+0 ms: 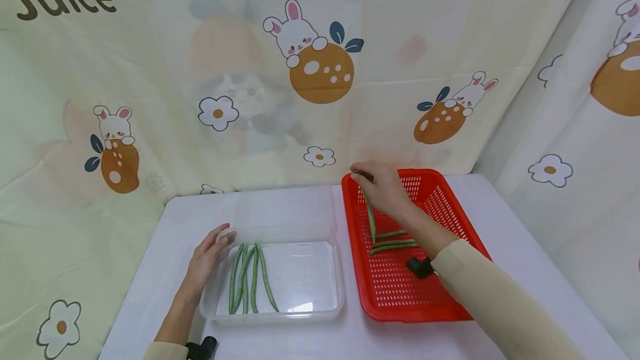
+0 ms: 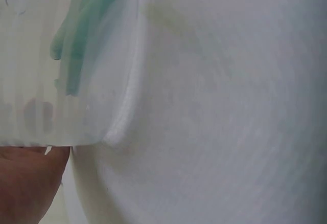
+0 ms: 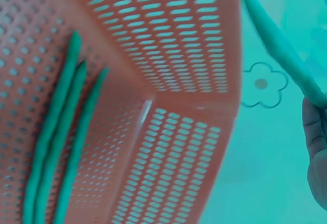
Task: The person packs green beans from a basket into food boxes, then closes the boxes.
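Observation:
My right hand (image 1: 382, 188) pinches a green bean (image 1: 370, 218) near one end, above the far left part of the red basket (image 1: 360, 288). In the right wrist view that held bean (image 3: 278, 47) slants down to the fingertips, beside the basket rim. Three more beans (image 3: 56, 127) lie on the basket's floor. My left hand (image 1: 204, 260) holds the left side of a clear plastic container (image 1: 305, 276). Several green beans (image 1: 255, 279) lie lengthwise in its left half. Through the container's wall, the left wrist view shows blurred beans (image 2: 82, 35); part of the left hand (image 2: 28, 183) appears below.
Both vessels stand side by side on a white-covered table (image 1: 505, 238), with a narrow gap between them. A clear plastic panel (image 1: 285, 210) extends behind the container. Printed curtains (image 1: 165, 71) hang close behind the table and at its right.

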Demonstrator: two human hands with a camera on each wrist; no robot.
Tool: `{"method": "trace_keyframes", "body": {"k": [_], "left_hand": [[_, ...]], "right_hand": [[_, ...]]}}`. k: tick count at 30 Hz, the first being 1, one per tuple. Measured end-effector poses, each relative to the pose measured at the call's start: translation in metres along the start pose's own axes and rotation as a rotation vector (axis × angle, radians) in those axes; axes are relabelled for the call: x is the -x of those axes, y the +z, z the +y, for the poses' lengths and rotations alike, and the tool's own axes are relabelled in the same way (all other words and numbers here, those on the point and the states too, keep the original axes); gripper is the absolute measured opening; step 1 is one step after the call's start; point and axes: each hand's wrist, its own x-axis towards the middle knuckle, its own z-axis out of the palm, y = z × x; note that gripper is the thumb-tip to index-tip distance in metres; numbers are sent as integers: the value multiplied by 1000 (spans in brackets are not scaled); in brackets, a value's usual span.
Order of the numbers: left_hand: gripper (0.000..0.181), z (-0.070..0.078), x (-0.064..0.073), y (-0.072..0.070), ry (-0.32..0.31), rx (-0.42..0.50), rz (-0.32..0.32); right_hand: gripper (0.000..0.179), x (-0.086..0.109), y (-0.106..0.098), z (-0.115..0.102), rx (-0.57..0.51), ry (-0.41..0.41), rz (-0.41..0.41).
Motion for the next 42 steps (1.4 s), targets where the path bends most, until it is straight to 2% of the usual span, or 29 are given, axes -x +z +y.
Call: {"method": "trace_keyframes", "body": {"k": [7, 11, 20, 29, 35, 42], "left_hand": [[51, -1, -1, 0, 2, 15, -4], [51, -1, 0, -1, -1, 16, -6], [50, -2, -2, -1, -8, 18, 2], [50, -3, -3, -1, 2, 12, -2], [51, -2, -2, -1, 5, 13, 2], [51, -2, -1, -1, 0, 14, 6]], "right_hand": [[24, -9, 7, -22, -70, -41, 11], [20, -13, 14, -38, -153, -75, 27], [20, -16, 40, -68, -276, -122, -25], [24, -19, 66, -89, -401, -90, -77], [33, -20, 84, -98, -423, -59, -101], [26, -18, 100, -106, -443, -29, -132]]}}
